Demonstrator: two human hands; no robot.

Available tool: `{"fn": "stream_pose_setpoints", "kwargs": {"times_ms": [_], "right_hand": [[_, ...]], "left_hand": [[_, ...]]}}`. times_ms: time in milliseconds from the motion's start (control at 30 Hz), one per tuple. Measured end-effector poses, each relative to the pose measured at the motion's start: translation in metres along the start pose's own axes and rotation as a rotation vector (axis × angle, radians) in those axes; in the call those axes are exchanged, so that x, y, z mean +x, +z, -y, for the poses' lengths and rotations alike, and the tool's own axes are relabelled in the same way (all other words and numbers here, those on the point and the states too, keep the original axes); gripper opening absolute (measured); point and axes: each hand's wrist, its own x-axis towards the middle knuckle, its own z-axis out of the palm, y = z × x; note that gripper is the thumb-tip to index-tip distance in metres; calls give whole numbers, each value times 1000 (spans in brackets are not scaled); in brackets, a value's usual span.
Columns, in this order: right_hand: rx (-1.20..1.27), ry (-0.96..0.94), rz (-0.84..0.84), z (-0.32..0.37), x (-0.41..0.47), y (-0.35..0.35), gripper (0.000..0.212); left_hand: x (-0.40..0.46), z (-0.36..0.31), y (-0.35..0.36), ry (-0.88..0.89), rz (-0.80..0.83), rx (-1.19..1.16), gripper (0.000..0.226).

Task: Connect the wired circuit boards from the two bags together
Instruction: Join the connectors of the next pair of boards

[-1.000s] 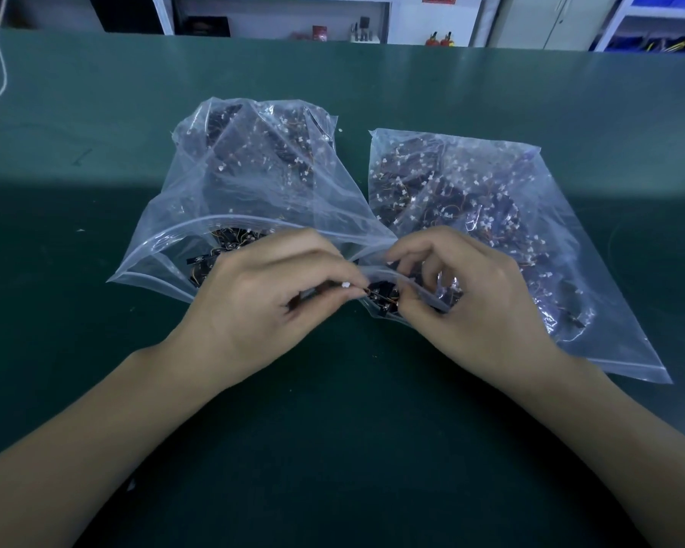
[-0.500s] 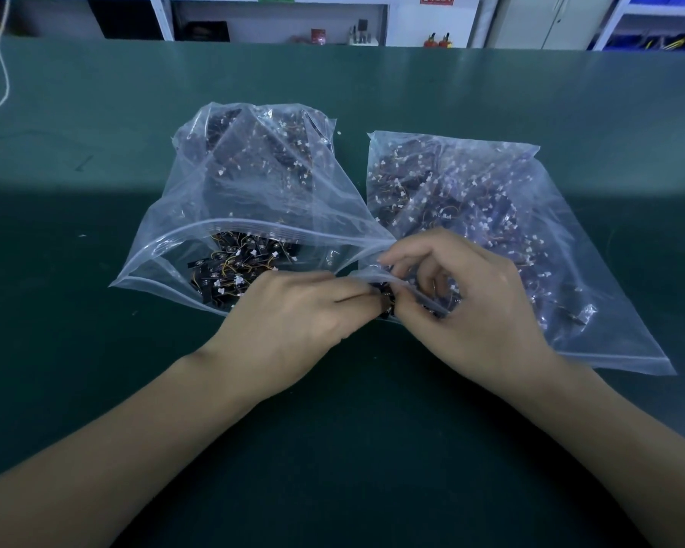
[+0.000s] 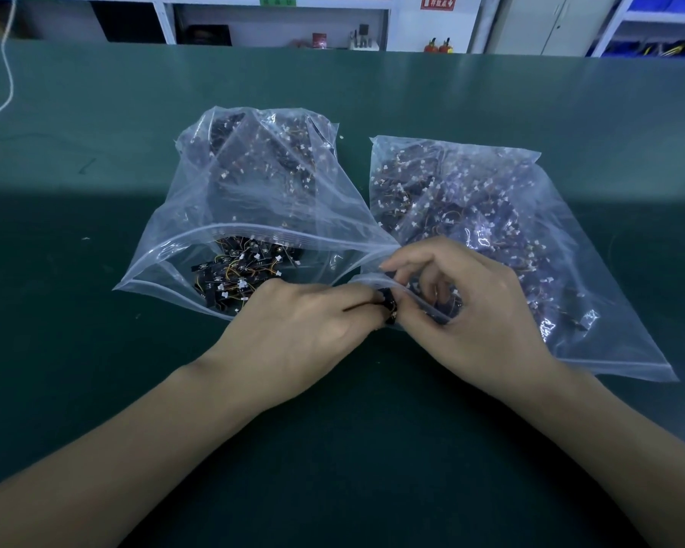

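Barely shifted: left hand (image 3: 301, 326) and right hand (image 3: 467, 306) together pinch 1 circuit board (image 3: 388, 308).

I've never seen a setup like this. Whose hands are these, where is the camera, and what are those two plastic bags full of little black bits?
There is no machine here: a person works with bare hands, and the one camera sits on their head, looking down. On the green table lie two clear zip bags. The left bag gapes open, showing small black circuit boards with thin wires and white plugs; the right bag holds more of the same. The left hand and the right hand meet between the bag mouths, pinching a small dark piece, probably boards being joined. The fingers hide the details.
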Motion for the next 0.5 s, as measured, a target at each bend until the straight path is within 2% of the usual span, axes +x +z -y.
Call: {"fn": "stream_pose_setpoints", "kwargs": {"times_ms": [133, 167, 300, 400, 500], "right_hand": [[-4, -1, 3, 1, 0, 0, 36], [-7, 0, 2, 1, 0, 0, 36], [-10, -6, -12, 2, 1, -1, 33], [-9, -2, -17, 2, 1, -1, 36], [0, -2, -6, 3, 0, -1, 37]], "left_hand": [[0, -2, -1, 11, -118, -54, 11], [1, -2, -2, -4, -145, -78, 15], [-3, 10, -3, -224, -135, -107, 35], [-9, 29, -2, -392, -100, -40, 36], [-11, 46, 1, -452, -99, -5, 27]]}}
